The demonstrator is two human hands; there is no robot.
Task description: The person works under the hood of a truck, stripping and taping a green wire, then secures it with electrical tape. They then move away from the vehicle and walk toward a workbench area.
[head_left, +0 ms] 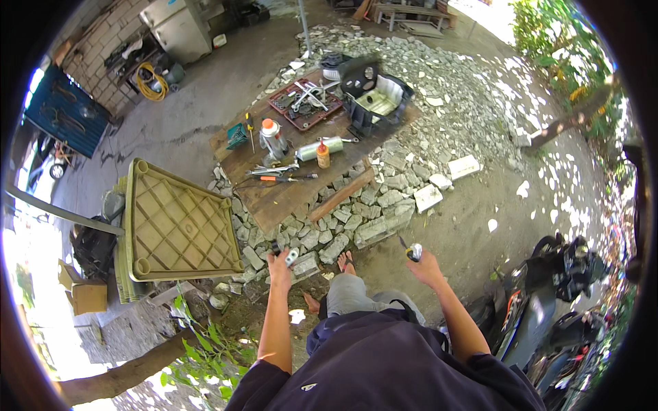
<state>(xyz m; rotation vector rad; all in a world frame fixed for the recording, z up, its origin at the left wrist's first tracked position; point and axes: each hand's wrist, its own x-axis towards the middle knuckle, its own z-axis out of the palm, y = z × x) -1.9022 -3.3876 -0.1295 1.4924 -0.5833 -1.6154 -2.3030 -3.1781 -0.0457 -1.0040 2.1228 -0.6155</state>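
Observation:
My left hand [279, 269] is closed round a small silver-and-black part [292, 257], whose kind I cannot make out. In my right hand [426, 268] is a small tool with a thin dark tip and a yellow-and-black handle [414, 253]; a whitish piece shows beside it. Both hands are held apart in front of my legs, short of the wooden table [274, 198]. On that table lie several wrenches [273, 168], an orange-handled tool [273, 179], an orange bottle [323, 155], a silver cylinder [308, 151] and a spray can [273, 140] with an orange cap.
At the table's far end are a red tool tray [305, 103] and a black plastic housing [377, 96]. A yellowish plastic tabletop [181, 222] stands on edge at the left. Broken stones [391, 198] cover the ground around the table. Motorcycles [531, 315] stand at the right.

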